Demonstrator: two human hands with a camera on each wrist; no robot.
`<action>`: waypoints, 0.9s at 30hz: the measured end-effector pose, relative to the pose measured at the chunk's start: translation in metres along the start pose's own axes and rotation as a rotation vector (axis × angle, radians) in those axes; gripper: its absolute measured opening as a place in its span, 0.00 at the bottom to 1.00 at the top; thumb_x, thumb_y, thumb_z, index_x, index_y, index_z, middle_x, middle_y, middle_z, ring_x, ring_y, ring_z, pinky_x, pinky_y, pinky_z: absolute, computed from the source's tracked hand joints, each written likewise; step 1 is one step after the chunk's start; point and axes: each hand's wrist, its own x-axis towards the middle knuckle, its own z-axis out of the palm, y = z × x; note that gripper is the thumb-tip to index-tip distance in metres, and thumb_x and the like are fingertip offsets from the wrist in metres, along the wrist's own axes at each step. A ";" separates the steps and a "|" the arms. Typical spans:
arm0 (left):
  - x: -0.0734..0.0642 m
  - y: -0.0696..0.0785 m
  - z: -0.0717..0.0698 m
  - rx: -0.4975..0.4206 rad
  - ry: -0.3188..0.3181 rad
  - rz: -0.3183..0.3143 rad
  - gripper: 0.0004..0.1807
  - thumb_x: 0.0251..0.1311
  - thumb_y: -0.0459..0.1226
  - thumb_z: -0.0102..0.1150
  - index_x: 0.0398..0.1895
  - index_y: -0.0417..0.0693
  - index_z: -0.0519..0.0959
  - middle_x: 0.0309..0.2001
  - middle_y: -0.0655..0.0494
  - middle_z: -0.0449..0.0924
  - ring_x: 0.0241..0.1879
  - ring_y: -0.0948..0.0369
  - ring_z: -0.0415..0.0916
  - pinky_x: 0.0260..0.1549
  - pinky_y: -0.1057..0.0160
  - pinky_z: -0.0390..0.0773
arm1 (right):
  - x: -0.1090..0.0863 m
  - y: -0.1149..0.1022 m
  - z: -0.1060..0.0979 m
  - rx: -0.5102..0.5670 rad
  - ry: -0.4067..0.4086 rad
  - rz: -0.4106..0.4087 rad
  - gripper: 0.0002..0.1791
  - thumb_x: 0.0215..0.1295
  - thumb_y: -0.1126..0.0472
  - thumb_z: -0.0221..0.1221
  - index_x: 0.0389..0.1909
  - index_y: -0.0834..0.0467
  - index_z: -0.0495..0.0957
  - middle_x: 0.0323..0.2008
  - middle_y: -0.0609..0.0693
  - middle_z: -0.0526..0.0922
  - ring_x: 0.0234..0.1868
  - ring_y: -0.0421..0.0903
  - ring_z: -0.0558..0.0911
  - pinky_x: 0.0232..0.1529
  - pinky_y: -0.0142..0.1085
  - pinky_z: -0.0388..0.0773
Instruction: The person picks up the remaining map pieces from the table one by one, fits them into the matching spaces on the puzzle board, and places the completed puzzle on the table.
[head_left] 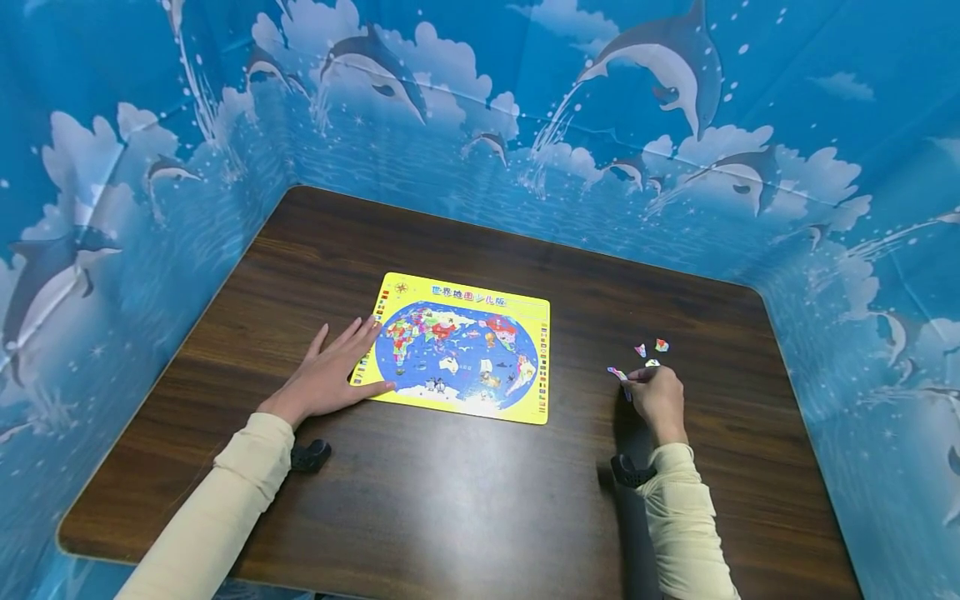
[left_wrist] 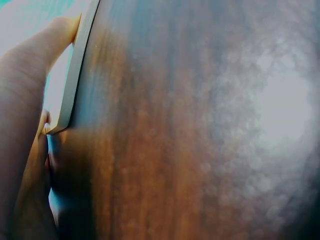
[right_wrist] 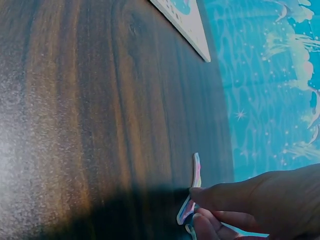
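Note:
A yellow-bordered world map puzzle board (head_left: 468,408) lies on the table. My left hand (head_left: 330,375) rests over its left edge, fingers spread and fairly straight, with the thumb on the lower border. In the left wrist view the thumb (left_wrist: 35,55) lies over the side of the board (left_wrist: 75,75). Off to the right, my right hand (head_left: 658,398) pinches a small, narrow puzzle piece (head_left: 617,373) between thumb and fingertips. The right wrist view shows this piece (right_wrist: 197,167) with pink colouring and a pale edge; the fingers hide part of it.
Just beyond the right hand lie a few loose puzzle pieces, among them a red and green one (head_left: 662,345) and a purplish one (head_left: 640,351). The dark wooden table (head_left: 465,492) is enclosed by a blue dolphin-print curtain (head_left: 465,175) at its back and sides.

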 end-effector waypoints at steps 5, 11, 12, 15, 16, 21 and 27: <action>0.000 0.000 0.000 -0.002 0.002 0.000 0.59 0.52 0.74 0.47 0.78 0.55 0.40 0.78 0.58 0.34 0.76 0.54 0.32 0.67 0.38 0.24 | -0.001 0.002 0.003 0.022 0.006 0.017 0.07 0.59 0.64 0.65 0.34 0.66 0.84 0.31 0.58 0.86 0.34 0.55 0.80 0.37 0.45 0.72; 0.001 0.000 0.001 -0.004 -0.002 -0.002 0.59 0.51 0.74 0.46 0.78 0.55 0.40 0.78 0.58 0.34 0.76 0.54 0.31 0.67 0.38 0.23 | -0.003 0.003 0.007 0.063 0.048 0.015 0.06 0.60 0.64 0.65 0.33 0.64 0.84 0.29 0.56 0.86 0.29 0.50 0.77 0.32 0.38 0.68; 0.001 -0.001 0.001 -0.002 -0.002 -0.002 0.59 0.51 0.75 0.46 0.78 0.55 0.40 0.78 0.58 0.34 0.76 0.54 0.31 0.67 0.38 0.23 | -0.004 0.003 0.008 0.070 0.054 0.010 0.06 0.60 0.64 0.65 0.33 0.64 0.84 0.29 0.57 0.85 0.29 0.49 0.77 0.32 0.38 0.68; 0.001 -0.001 0.000 0.001 0.000 0.001 0.59 0.51 0.75 0.45 0.78 0.55 0.40 0.78 0.58 0.34 0.76 0.54 0.31 0.67 0.38 0.23 | -0.006 0.003 0.010 0.090 0.048 -0.009 0.08 0.60 0.62 0.65 0.36 0.64 0.83 0.31 0.58 0.85 0.30 0.49 0.77 0.33 0.38 0.69; 0.001 -0.001 0.000 0.001 0.001 0.002 0.59 0.51 0.75 0.45 0.78 0.55 0.40 0.78 0.58 0.34 0.76 0.54 0.31 0.67 0.38 0.23 | -0.006 0.003 0.010 0.090 0.034 -0.021 0.10 0.60 0.62 0.66 0.38 0.65 0.83 0.33 0.58 0.85 0.30 0.49 0.78 0.34 0.38 0.70; 0.001 0.000 -0.001 -0.004 0.001 0.001 0.59 0.51 0.75 0.46 0.78 0.55 0.40 0.78 0.57 0.34 0.76 0.54 0.31 0.67 0.37 0.24 | -0.003 0.000 0.010 0.050 -0.058 -0.086 0.14 0.61 0.61 0.65 0.44 0.66 0.81 0.37 0.59 0.86 0.34 0.52 0.82 0.39 0.42 0.74; 0.000 0.001 0.000 -0.007 0.001 0.002 0.59 0.52 0.74 0.46 0.78 0.55 0.40 0.78 0.58 0.34 0.76 0.55 0.31 0.67 0.38 0.24 | -0.001 -0.004 0.007 0.008 -0.132 -0.071 0.07 0.62 0.66 0.62 0.39 0.65 0.82 0.34 0.57 0.86 0.35 0.50 0.81 0.35 0.39 0.72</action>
